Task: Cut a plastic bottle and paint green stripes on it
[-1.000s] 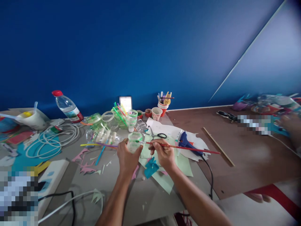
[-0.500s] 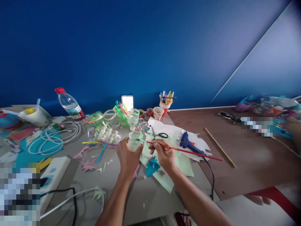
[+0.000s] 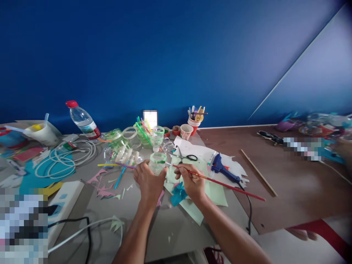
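My left hand steadies a clear plastic cup with a green rim, its fingers round the left side and thumb at the right. Pinched in my right hand is a long red paintbrush, whose green-tipped end touches the cup's rim. Behind the cup stands a clear bottle top with its neck down. Light green paper and a crumpled blue piece lie beneath and beside my right hand.
Scissors and a blue glue gun lie behind my right hand. At the left are a water bottle, a coiled white cable and a power strip. A person's hand shows at the far right.
The brush's rear end has swung lower, while its tip stays at the cup's rim. My left fingers have shifted slightly leftward on the cup. The view has moved a little.
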Available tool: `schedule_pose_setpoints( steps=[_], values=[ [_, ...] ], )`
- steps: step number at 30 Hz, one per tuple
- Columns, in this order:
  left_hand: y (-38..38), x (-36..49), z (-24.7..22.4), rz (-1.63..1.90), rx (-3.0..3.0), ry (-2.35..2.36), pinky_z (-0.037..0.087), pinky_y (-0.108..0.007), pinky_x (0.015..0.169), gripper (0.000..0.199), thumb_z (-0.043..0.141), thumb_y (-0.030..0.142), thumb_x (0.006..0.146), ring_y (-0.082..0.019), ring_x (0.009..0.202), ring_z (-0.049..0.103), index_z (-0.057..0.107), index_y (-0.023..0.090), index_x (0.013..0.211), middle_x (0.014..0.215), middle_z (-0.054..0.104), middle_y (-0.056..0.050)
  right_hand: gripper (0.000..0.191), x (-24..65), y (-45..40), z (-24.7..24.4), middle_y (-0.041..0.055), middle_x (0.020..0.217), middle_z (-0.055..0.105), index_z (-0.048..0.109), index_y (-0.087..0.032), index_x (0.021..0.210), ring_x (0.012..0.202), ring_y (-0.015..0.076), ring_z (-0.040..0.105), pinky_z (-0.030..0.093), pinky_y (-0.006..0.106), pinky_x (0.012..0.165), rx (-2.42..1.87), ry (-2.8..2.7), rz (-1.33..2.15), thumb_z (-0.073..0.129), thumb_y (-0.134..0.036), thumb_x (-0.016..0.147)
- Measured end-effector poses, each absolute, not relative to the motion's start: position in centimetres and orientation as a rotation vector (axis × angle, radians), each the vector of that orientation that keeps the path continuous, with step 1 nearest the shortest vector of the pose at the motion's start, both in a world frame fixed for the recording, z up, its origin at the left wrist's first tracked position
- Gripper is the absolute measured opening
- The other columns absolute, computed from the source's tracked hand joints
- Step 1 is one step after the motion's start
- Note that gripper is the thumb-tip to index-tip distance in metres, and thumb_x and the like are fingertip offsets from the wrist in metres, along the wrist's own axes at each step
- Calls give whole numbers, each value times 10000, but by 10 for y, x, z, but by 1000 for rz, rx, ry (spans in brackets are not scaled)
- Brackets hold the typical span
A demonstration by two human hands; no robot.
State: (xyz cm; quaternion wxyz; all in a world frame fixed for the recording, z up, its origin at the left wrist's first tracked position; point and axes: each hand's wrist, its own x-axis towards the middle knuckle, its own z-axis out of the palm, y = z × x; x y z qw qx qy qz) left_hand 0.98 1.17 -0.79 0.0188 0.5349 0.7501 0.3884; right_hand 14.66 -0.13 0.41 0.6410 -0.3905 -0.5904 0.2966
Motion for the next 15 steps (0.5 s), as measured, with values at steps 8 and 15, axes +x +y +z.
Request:
schedule_pose_setpoints(
  steps=[8, 15],
  values=[
    [12, 10, -9, 1214, 1697, 2348, 345, -492, 995, 592, 701, 428, 646, -348, 1125, 495, 476, 135, 1109, 1081, 552, -146, 135, 142, -2, 6, 20, 689, 694, 646, -191, 851, 507, 122, 639, 516, 232, 477, -821, -1378, 733, 524, -230, 895],
    [12, 8, -8, 1197, 1614, 2332, 341, -505, 993, 604, 699, 457, 651, -353, 1143, 486, 476, 139, 1113, 1090, 548, -147, 135, 155, 3, 3, 4, 656, 666, 638, -190, 832, 485, 113, 609, 506, 238, 485, -932, -1289, 665, 532, -247, 894]
  ],
)
